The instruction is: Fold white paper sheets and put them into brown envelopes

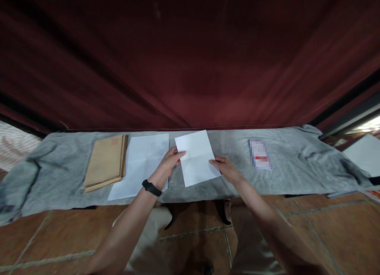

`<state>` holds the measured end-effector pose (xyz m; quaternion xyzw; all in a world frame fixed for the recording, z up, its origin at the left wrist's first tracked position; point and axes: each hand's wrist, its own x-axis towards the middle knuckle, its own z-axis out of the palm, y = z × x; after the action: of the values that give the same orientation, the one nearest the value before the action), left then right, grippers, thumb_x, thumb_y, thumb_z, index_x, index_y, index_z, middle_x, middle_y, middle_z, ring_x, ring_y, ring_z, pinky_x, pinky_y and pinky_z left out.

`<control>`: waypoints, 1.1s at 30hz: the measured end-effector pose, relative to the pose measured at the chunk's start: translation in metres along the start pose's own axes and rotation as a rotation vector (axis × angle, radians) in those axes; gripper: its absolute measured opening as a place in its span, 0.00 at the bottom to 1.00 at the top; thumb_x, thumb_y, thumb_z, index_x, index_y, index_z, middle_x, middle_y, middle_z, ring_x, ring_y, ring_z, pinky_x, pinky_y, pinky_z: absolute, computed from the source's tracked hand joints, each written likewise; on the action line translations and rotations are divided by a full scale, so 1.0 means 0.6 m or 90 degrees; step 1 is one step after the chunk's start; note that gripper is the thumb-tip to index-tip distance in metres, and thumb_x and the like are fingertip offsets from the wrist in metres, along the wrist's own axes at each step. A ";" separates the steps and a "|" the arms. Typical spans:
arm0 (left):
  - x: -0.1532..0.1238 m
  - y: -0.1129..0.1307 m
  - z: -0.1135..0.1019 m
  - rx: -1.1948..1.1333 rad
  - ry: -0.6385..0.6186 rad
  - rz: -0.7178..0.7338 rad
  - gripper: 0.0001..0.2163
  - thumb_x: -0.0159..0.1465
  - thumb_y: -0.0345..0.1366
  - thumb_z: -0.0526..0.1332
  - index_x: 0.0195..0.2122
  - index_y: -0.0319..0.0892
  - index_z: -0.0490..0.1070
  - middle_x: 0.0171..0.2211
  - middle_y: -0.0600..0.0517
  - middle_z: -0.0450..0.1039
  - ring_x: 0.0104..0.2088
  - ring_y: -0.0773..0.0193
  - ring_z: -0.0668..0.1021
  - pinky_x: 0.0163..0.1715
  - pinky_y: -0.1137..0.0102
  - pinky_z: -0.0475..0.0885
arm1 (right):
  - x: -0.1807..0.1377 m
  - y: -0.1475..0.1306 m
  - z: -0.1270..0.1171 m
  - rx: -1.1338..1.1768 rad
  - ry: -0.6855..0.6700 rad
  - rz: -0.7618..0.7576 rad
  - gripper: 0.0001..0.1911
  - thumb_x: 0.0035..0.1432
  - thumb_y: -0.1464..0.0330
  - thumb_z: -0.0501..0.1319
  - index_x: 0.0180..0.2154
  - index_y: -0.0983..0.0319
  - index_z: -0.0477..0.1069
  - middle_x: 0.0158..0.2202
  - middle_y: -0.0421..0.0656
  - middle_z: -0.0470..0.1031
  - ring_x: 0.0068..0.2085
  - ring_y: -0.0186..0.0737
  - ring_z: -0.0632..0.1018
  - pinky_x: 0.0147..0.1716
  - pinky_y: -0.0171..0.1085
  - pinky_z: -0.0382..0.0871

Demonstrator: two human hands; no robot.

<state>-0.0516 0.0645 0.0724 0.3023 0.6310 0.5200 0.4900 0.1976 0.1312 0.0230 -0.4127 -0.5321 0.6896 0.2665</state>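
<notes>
A white sheet of paper (196,158) with a fold crease across its middle is held over the grey cloth (285,176). My left hand (169,161) pinches its left edge at the crease. My right hand (225,167) grips its right edge lower down. A black band sits on my left wrist. Both hands are closed on the sheet.
A stack of white creased sheets (142,164) lies left of my hands, next to a pile of brown envelopes (106,161). A small printed packet (260,154) lies to the right. A dark red curtain (190,61) hangs behind. Brown floor tiles (44,239) lie below.
</notes>
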 end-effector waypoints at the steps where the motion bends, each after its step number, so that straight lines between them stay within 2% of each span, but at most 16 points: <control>1: -0.003 -0.021 -0.002 0.015 -0.006 -0.030 0.27 0.51 0.42 0.74 0.51 0.40 0.73 0.38 0.48 0.80 0.38 0.59 0.81 0.35 0.68 0.74 | 0.001 0.006 0.001 -0.019 0.012 0.009 0.20 0.52 0.52 0.68 0.36 0.62 0.80 0.33 0.45 0.83 0.32 0.44 0.81 0.32 0.39 0.75; 5: -0.019 -0.079 -0.004 0.042 0.029 0.014 0.35 0.49 0.31 0.71 0.61 0.39 0.68 0.27 0.57 0.75 0.29 0.65 0.77 0.30 0.72 0.70 | 0.003 0.025 0.005 -0.164 0.031 -0.010 0.16 0.61 0.57 0.60 0.40 0.61 0.79 0.37 0.45 0.83 0.37 0.46 0.82 0.36 0.40 0.76; 8: -0.018 -0.088 -0.004 0.039 0.020 0.041 0.37 0.48 0.28 0.67 0.62 0.38 0.67 0.24 0.59 0.73 0.25 0.68 0.74 0.29 0.72 0.67 | 0.002 0.031 0.004 -0.345 0.079 -0.073 0.18 0.64 0.64 0.55 0.50 0.62 0.77 0.40 0.46 0.83 0.40 0.48 0.82 0.41 0.43 0.77; 11: -0.012 -0.083 -0.011 0.037 0.013 0.025 0.35 0.47 0.28 0.67 0.61 0.36 0.69 0.22 0.60 0.70 0.23 0.70 0.70 0.27 0.73 0.65 | -0.003 0.029 -0.009 -0.500 0.104 -0.164 0.27 0.63 0.73 0.51 0.63 0.64 0.67 0.45 0.48 0.81 0.44 0.47 0.82 0.49 0.47 0.76; 13: -0.010 -0.080 -0.017 0.034 0.011 0.014 0.32 0.47 0.30 0.68 0.57 0.36 0.72 0.23 0.60 0.69 0.23 0.70 0.70 0.27 0.73 0.64 | -0.011 0.026 -0.023 -0.573 0.048 -0.246 0.34 0.60 0.79 0.50 0.67 0.60 0.62 0.53 0.49 0.78 0.53 0.46 0.79 0.56 0.48 0.73; 15: -0.009 -0.079 -0.024 0.032 0.009 0.003 0.29 0.46 0.32 0.70 0.52 0.38 0.75 0.25 0.58 0.70 0.25 0.70 0.71 0.27 0.73 0.65 | -0.020 0.022 -0.034 -0.635 -0.024 -0.324 0.39 0.56 0.82 0.52 0.67 0.55 0.62 0.65 0.48 0.68 0.64 0.45 0.70 0.63 0.50 0.67; 17: -0.009 -0.078 -0.029 0.033 -0.006 -0.010 0.26 0.46 0.34 0.71 0.49 0.39 0.77 0.27 0.57 0.70 0.26 0.69 0.72 0.28 0.73 0.65 | -0.028 0.018 -0.040 -0.682 -0.081 -0.375 0.39 0.55 0.83 0.55 0.66 0.52 0.64 0.72 0.45 0.57 0.70 0.47 0.61 0.67 0.53 0.61; 18: -0.008 -0.079 -0.031 0.035 -0.014 -0.012 0.26 0.46 0.34 0.71 0.49 0.40 0.77 0.27 0.57 0.70 0.26 0.69 0.72 0.28 0.73 0.65 | -0.031 0.016 -0.041 -0.695 -0.105 -0.389 0.38 0.55 0.83 0.57 0.65 0.51 0.66 0.73 0.44 0.55 0.71 0.48 0.59 0.67 0.55 0.60; 21: -0.005 -0.086 -0.031 0.057 -0.022 0.005 0.24 0.48 0.34 0.70 0.49 0.40 0.77 0.28 0.56 0.71 0.27 0.68 0.73 0.29 0.73 0.68 | -0.036 0.010 -0.031 -0.704 -0.173 -0.398 0.33 0.57 0.82 0.59 0.61 0.52 0.71 0.68 0.43 0.64 0.68 0.46 0.65 0.68 0.54 0.60; 23: -0.005 -0.091 -0.031 0.113 0.010 0.044 0.21 0.51 0.35 0.69 0.48 0.41 0.77 0.29 0.54 0.73 0.29 0.66 0.75 0.32 0.71 0.71 | -0.039 0.008 -0.021 -0.709 -0.205 -0.390 0.30 0.58 0.82 0.58 0.58 0.53 0.74 0.65 0.43 0.70 0.66 0.44 0.70 0.68 0.52 0.61; 26: -0.021 -0.096 -0.034 0.275 0.052 0.166 0.18 0.57 0.38 0.68 0.50 0.43 0.78 0.42 0.48 0.78 0.40 0.59 0.79 0.43 0.64 0.76 | -0.045 0.005 -0.010 -0.719 -0.205 -0.371 0.26 0.62 0.79 0.59 0.57 0.52 0.76 0.64 0.42 0.72 0.64 0.43 0.72 0.67 0.49 0.64; 28: -0.044 -0.095 -0.038 0.390 -0.018 0.263 0.21 0.59 0.41 0.68 0.55 0.46 0.76 0.57 0.44 0.73 0.54 0.53 0.76 0.55 0.58 0.73 | -0.046 0.005 -0.009 -0.707 -0.196 -0.352 0.24 0.63 0.77 0.59 0.57 0.52 0.76 0.63 0.42 0.72 0.63 0.43 0.73 0.66 0.48 0.65; 30: -0.071 -0.093 -0.041 0.489 -0.161 0.327 0.29 0.59 0.43 0.70 0.61 0.49 0.71 0.67 0.44 0.63 0.65 0.49 0.67 0.63 0.54 0.66 | -0.045 0.005 -0.011 -0.674 -0.191 -0.328 0.23 0.64 0.77 0.59 0.57 0.52 0.76 0.62 0.42 0.73 0.63 0.42 0.74 0.65 0.47 0.67; 32: -0.092 -0.091 -0.042 0.584 -0.255 0.361 0.32 0.59 0.43 0.71 0.65 0.51 0.67 0.70 0.46 0.58 0.69 0.49 0.63 0.66 0.53 0.63 | -0.044 0.005 -0.016 -0.632 -0.186 -0.304 0.22 0.64 0.76 0.59 0.56 0.53 0.76 0.61 0.42 0.74 0.62 0.42 0.74 0.64 0.47 0.67; 33: -0.098 -0.091 -0.041 0.625 -0.263 0.371 0.30 0.60 0.41 0.70 0.64 0.51 0.68 0.70 0.46 0.60 0.69 0.50 0.64 0.66 0.52 0.62 | -0.044 0.005 -0.018 -0.611 -0.185 -0.295 0.22 0.64 0.75 0.59 0.56 0.53 0.77 0.61 0.42 0.75 0.62 0.42 0.74 0.64 0.46 0.68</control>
<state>-0.0480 -0.0122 0.0377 0.7480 0.5800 0.2118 0.2432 0.2204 0.1147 0.0266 -0.2603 -0.8949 0.3430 0.1172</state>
